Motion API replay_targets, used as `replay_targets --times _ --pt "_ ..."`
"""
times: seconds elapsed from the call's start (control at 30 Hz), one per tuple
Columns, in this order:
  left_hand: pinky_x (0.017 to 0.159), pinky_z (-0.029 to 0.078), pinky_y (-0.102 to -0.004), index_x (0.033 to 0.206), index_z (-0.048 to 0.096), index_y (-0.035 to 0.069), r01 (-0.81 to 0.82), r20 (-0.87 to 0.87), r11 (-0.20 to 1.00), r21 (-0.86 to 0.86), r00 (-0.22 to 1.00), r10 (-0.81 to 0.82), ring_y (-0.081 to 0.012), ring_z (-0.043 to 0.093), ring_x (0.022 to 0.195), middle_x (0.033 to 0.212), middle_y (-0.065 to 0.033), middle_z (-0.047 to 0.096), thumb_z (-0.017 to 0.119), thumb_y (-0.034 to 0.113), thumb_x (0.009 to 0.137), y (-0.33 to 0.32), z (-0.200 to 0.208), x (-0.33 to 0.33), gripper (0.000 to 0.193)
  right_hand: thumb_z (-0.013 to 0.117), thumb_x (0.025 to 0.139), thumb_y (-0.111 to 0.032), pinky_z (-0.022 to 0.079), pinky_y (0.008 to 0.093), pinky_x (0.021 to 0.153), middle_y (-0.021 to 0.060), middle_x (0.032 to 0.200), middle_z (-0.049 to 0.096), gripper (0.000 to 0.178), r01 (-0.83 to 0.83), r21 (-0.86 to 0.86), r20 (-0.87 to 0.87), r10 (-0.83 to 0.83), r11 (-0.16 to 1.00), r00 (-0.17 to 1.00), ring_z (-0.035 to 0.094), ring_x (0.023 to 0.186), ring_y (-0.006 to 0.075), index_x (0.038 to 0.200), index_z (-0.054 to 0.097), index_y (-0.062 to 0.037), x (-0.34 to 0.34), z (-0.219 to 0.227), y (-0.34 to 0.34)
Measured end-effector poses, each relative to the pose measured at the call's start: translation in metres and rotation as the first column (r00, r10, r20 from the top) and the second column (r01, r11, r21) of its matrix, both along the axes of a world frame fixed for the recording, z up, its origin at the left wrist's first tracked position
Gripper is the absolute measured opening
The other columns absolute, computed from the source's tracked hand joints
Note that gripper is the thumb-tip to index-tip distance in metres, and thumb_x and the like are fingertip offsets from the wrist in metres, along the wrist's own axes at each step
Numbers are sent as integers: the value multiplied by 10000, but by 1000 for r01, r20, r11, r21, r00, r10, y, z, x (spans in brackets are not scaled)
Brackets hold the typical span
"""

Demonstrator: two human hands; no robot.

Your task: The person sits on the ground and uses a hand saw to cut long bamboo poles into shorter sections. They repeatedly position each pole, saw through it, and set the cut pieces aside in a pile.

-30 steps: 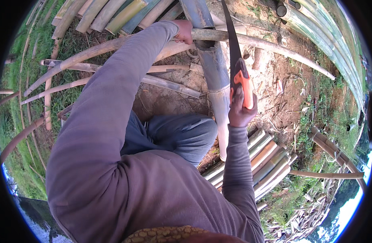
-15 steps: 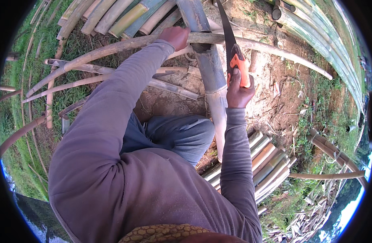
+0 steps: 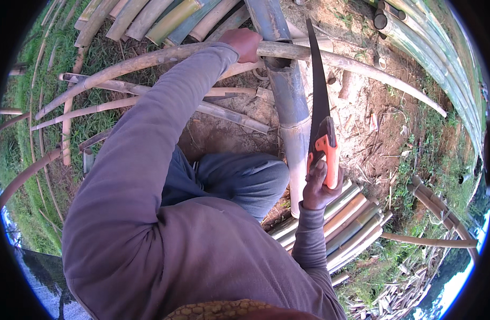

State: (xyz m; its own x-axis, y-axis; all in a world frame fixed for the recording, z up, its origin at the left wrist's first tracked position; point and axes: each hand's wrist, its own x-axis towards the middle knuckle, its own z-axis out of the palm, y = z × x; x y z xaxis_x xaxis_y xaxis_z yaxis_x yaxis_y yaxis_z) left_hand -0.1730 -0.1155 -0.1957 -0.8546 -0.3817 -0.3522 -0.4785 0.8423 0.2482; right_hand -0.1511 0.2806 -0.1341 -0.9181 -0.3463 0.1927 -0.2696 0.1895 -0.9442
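Observation:
A long, curved thin bamboo pole (image 3: 357,65) lies across a thick bamboo piece (image 3: 294,114), at a gap in the thick one. My left hand (image 3: 242,44) is closed around the pole just left of this crossing. In my right hand (image 3: 320,189) is the handle of a handsaw (image 3: 319,96), orange and black with a long dark blade. The blade points away from me and passes to the right of the thick bamboo; in this view it overlaps the pole, and whether they touch I cannot tell.
Cut bamboo lengths (image 3: 175,21) lie in a row at the far left. Long green bamboo poles (image 3: 421,42) are stacked at the far right. Another pile of short pieces (image 3: 351,224) sits beside my right forearm. Thinner poles (image 3: 106,108) cross the grass at left.
My right hand has drawn the saw back toward my body, so its tip now sits nearer the pole. My left hand keeps its grip, while the whole view has shifted slightly.

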Motion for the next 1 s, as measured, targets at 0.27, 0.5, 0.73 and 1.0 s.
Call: replay_targets --times 0.27,0.5,0.73,1.0 --pt "1000 592 -452 1396 701 109 -12 23 999 52 1000 11 -346 743 1143 1248 -180 761 837 319 792 -5 -5 -5 653 691 1061 -127 547 238 630 60 873 714 192 -26 -1 47 26 1000 999 660 709 72 1108 665 57 -59 -16 -71" --pt "911 597 -459 1263 747 49 16 46 988 156 999 -24 -353 764 1034 1109 -201 783 836 288 756 -15 -3 -5 568 669 1052 -135 560 244 638 102 885 734 221 14 -51 74 -10 999 997 687 715 90 1118 622 71 12 8 9" --pt "842 594 -449 1172 763 34 45 -3 982 182 999 -45 -340 765 954 1040 -192 785 845 271 743 -15 -21 -10 497 768 1007 -204 516 304 616 86 770 715 274 1 -18 39 0 1000 999 615 662 103 999 696 60 -98 -38 -112" --pt "702 585 -397 1126 747 -9 -51 123 916 398 992 2 -259 744 729 847 -143 764 813 198 745 -23 -17 -14 439 659 1075 -111 528 244 561 51 753 663 160 -5 -23 -13 5 1000 1000 589 591 63 1083 609 40 -1 -32 3"
